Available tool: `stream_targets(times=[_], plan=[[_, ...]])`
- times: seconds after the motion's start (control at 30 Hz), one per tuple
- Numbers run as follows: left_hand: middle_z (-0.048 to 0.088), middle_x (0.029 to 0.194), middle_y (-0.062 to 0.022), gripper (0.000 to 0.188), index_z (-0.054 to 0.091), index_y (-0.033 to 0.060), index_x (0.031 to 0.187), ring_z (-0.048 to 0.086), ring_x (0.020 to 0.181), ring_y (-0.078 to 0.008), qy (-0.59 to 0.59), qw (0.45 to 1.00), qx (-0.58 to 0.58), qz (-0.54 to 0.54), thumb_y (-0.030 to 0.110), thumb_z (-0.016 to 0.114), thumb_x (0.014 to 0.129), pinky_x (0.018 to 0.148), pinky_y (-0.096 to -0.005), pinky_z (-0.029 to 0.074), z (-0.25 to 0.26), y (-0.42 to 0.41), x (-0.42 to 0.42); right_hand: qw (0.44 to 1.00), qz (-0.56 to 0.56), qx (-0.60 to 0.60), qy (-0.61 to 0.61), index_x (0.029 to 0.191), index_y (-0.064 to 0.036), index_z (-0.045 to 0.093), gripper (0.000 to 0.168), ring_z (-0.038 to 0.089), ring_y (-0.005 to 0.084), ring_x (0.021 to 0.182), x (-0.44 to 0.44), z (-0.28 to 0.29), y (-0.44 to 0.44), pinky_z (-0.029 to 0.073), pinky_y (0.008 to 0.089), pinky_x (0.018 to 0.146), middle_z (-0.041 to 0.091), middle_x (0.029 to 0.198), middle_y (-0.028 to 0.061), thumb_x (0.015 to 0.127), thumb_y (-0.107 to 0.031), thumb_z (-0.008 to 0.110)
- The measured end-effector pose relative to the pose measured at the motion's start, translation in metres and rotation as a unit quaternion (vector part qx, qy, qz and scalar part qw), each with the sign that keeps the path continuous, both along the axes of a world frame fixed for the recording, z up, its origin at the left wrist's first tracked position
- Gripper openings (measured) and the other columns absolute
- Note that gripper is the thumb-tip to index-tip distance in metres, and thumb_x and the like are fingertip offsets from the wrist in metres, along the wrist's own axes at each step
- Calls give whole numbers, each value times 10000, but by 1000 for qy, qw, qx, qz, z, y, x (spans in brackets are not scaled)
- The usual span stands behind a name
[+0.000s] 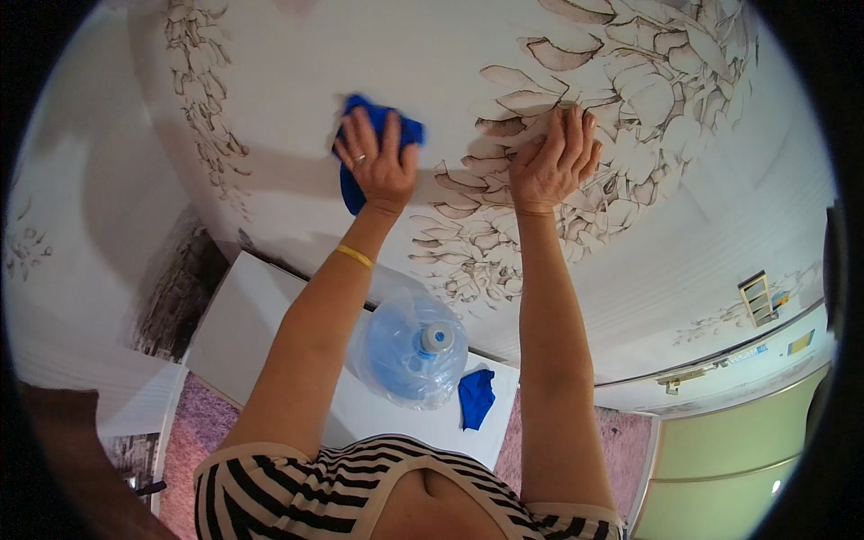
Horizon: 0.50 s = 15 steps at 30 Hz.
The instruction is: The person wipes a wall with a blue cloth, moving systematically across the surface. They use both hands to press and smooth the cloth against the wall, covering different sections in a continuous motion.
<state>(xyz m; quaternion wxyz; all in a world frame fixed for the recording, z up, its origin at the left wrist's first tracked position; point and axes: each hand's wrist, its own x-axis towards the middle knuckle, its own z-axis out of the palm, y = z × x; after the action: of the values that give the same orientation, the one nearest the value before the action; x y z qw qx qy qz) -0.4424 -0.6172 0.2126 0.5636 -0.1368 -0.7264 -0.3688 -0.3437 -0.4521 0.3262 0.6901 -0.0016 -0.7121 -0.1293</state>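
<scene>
My left hand (381, 158) presses a blue cloth (354, 185) flat against the white wall (297, 121), fingers spread over it. The cloth's edges look slightly blurred and part of it hangs below the hand. A ring and a yellow wristband are on that arm. To the right, my right hand (555, 162) rests on the printed flower pattern (648, 101) of the wall, fingers a little bent. Nothing shows in it, though its palm is hidden. Below, between my forearms, stands a large clear-blue water bottle (412, 351) in thin plastic wrap. A second blue cloth (477, 399) lies beside it.
The bottle and second cloth are on a white tabletop (236, 317) against the wall. Pink-purple shaggy carpet (196, 412) shows below. Green panels (722, 466) stand at lower right, and a small framed item (758, 299) is on the right wall. A dark brown shape (67, 445) fills the lower left.
</scene>
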Motion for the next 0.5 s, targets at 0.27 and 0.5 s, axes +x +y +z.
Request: stream_targets(times=[0.27, 0.5], plan=[[408, 1442, -47, 425, 585, 381, 1225, 331, 1354, -274, 140, 933, -276, -181, 478, 619, 813, 1041, -635, 216, -37, 29, 34, 1000, -9, 0, 8, 1224, -99, 582, 402, 390, 291, 1344, -4, 0, -4, 198, 486, 1118, 502, 1375, 85, 839, -155, 480], [285, 1484, -289, 484, 553, 93, 1314, 215, 1386, -465, -66, 993, 98, 3, 357, 488, 914, 1064, -638, 167, -9, -7, -11, 1000, -18, 2, 4, 1230, -90, 575, 391, 393, 296, 1341, -1, 3, -6, 198, 484, 1118, 502, 1370, 96, 862, -158, 459]])
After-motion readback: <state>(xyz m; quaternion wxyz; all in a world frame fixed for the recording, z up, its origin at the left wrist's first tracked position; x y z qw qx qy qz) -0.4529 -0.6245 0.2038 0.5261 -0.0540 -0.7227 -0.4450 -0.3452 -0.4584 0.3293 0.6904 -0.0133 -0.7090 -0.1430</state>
